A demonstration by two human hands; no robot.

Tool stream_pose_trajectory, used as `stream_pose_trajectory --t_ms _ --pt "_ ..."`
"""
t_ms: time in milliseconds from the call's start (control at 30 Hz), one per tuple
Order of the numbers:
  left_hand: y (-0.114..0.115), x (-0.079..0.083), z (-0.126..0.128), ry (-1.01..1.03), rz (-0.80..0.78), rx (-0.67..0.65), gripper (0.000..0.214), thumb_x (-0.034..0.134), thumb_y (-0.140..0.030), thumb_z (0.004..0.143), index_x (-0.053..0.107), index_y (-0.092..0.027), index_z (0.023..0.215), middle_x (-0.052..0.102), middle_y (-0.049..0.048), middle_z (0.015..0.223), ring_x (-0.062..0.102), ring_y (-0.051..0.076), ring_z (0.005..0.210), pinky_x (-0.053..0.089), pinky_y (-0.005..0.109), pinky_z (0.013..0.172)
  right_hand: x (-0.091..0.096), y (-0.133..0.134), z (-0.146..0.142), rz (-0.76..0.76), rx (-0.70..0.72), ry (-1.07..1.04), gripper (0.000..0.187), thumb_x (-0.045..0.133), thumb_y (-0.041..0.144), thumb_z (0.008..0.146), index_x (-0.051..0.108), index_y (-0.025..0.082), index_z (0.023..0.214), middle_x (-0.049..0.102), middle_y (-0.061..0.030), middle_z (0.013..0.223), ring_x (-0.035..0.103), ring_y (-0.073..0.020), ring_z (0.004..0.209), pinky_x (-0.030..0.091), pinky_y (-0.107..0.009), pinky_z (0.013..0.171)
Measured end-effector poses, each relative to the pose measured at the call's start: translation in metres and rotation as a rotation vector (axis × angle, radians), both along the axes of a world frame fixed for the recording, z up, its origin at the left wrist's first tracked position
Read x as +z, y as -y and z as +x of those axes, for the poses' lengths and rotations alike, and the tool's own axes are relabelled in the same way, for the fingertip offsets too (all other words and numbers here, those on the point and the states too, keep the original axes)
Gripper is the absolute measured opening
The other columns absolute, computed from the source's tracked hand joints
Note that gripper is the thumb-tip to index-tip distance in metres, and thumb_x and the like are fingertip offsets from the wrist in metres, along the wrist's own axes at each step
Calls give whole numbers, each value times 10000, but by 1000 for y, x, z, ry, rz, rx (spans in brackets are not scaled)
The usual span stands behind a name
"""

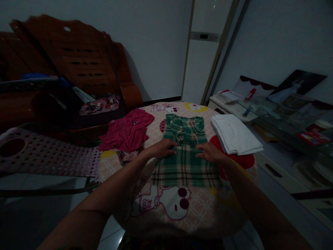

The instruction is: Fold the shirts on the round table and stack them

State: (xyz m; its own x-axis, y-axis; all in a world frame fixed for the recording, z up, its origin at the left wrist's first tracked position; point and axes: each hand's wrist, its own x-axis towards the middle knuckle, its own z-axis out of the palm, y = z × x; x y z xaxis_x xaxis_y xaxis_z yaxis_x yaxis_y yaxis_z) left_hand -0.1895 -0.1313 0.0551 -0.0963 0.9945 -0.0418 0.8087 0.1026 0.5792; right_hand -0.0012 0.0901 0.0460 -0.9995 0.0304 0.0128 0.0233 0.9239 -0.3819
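A green plaid garment (186, 170), probably a shirt, lies on the round table in front of me, with its near part folded toward me and a straight fold edge across its middle. My left hand (163, 148) grips that edge at its left end, fingers closed on the cloth. At the right end, my right hand (210, 152) is likewise closed on the fabric. The garment's far part is crumpled between and beyond my hands. To the left is a loose pink shirt (127, 130); on the right rests a folded white garment (235, 133).
A cartoon-print cloth (203, 211) covers the table. Behind on the left stands a carved wooden seat (78, 59), with a woven pink chair (65, 159) nearer. A glass-topped cabinet (275, 119) with several items runs along the right. A tall white unit (201, 62) is at the back.
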Motion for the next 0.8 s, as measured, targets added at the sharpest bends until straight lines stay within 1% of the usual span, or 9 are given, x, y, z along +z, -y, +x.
stream_pose_trajectory --t_ms 67,167,267,333,400,533,600,700,800 --pt "-11 13 -11 -69 44 43 174 567 -315 887 611 -161 819 634 -3 770 562 144 723 397 240 672 16 -7 -12 26 -18 -36 97 668 219 837 702 158 905 695 -45 845 624 -185 793 414 -272 726" --pt "-32 31 -31 -178 101 122 175 591 -326 869 628 -161 822 644 7 770 578 160 739 403 250 684 38 -20 -33 120 -94 -102 115 676 223 845 706 155 933 707 -65 869 627 -196 813 412 -282 736" --pt "-54 39 -51 -311 145 216 186 586 -328 873 668 -165 910 684 35 849 614 196 817 427 274 737 51 -32 -55 241 -174 -119 111 664 227 861 714 176 945 720 -78 910 635 -217 858 421 -295 748" --pt "-67 37 -62 -390 132 257 204 576 -316 878 684 -172 974 705 58 925 633 222 885 444 297 784 53 -37 -69 308 -219 -110 124 661 215 863 719 189 970 726 -86 960 641 -233 914 431 -304 767" --pt "-76 29 -71 -439 93 275 219 573 -302 878 692 -177 1013 714 73 981 644 240 937 457 312 821 50 -39 -79 347 -239 -76 158 662 202 866 721 191 1012 726 -99 1014 641 -245 965 443 -312 794" --pt "-87 10 -83 -473 30 293 239 578 -314 883 703 -181 1036 721 85 1024 655 250 980 475 319 845 39 -42 -92 366 -241 5 218 662 207 874 718 176 1082 712 -128 1100 630 -257 1031 457 -324 836" --pt "-89 6 -87 -480 15 286 243 578 -317 889 708 -177 1040 724 86 1027 657 248 986 475 313 850 35 -45 -97 363 -236 31 219 657 216 877 720 173 1083 708 -132 1113 626 -259 1045 460 -322 837" --pt "-94 9 -93 -499 0 277 257 578 -325 899 714 -174 1057 729 87 1015 660 246 990 469 303 851 37 -54 -106 370 -225 49 195 654 214 873 729 169 1048 712 -129 1099 629 -263 1038 461 -323 835" --pt "-103 20 -104 -523 14 307 280 583 -343 900 715 -185 1090 734 80 1007 659 244 1002 468 295 853 48 -67 -120 388 -232 23 183 661 220 864 734 165 1023 713 -130 1113 626 -273 1060 459 -330 856"
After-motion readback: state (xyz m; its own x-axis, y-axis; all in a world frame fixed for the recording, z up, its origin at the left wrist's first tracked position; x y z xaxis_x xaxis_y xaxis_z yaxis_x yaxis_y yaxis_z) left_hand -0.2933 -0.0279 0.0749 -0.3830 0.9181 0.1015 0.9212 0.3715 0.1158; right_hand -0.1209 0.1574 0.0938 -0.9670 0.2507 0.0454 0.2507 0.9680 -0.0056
